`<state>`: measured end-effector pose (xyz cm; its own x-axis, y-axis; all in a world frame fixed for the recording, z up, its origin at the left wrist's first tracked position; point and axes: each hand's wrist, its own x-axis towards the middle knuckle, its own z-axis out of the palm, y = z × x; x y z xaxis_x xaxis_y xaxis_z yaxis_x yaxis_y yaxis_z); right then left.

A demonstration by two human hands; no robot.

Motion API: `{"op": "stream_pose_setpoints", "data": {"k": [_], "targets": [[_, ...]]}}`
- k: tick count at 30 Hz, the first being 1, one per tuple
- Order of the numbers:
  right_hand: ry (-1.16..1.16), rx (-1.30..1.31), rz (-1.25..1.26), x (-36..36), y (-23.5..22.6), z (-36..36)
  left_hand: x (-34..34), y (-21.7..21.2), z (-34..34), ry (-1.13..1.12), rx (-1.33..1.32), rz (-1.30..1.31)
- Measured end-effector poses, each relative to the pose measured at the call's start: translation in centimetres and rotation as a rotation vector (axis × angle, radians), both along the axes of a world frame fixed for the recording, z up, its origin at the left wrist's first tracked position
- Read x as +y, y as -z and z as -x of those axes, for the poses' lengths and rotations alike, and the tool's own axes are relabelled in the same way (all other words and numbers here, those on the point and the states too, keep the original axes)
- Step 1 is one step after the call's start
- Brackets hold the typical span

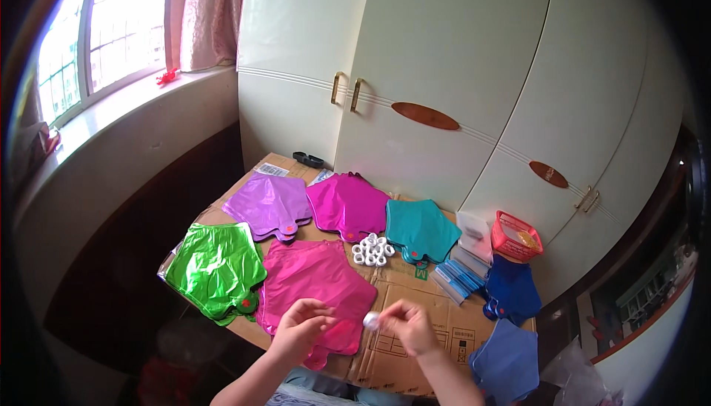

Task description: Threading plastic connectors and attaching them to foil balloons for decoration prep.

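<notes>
White roll, small, one: pinched between thumb and fingers of the right hand, above the table, which is topped with cardboard. Left hand: fingers half curled over the pink foil stack; whether it grips anything thin cannot be told. Beyond: white rolls, one heap. Around these, foil stacks, lying flat: green, lilac, magenta, teal, dark blue, lighter blue. Also blue packs; red basket. Progress, as judged: one roll in hand, the heap left to handle; no finished piece identifiable.
</notes>
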<state>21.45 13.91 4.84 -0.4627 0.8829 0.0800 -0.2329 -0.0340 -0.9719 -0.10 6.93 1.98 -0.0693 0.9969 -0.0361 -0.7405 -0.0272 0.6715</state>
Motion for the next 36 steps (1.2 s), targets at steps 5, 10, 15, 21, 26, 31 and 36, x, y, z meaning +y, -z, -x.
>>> {"op": "stream_pose_setpoints", "data": {"k": [5, 10, 15, 21, 26, 31, 36], "targets": [[0.382, -0.420, -0.099, 13.3, 5.5, -3.1, -2.0, 0.8, -0.1, 0.142, 0.066, -0.097], [0.488, -0.866, -0.262, 17.8, 7.5, -0.9, -3.9, 1.2, 0.8, 0.129, 0.086, -0.060], [0.558, -1.079, -0.528, 19.1, 7.5, 0.9, -4.4, 1.0, 1.1, 0.151, 0.071, -0.085], [0.620, -1.085, -0.655, 19.1, 8.1, 1.7, -5.0, 1.2, 0.9, 0.187, 0.066, -0.010], [0.587, -1.088, -0.639, 18.9, 8.2, 1.5, -5.3, 1.7, 0.8, 0.171, 0.097, -0.004], [0.586, -0.875, -0.567, 18.2, 8.2, -0.7, -5.5, 1.2, 1.0, 0.176, 0.152, -0.086], [0.432, -0.451, -0.261, 11.9, 5.4, -2.7, -7.2, 1.8, 2.5, 0.236, 0.345, -0.013]]}}
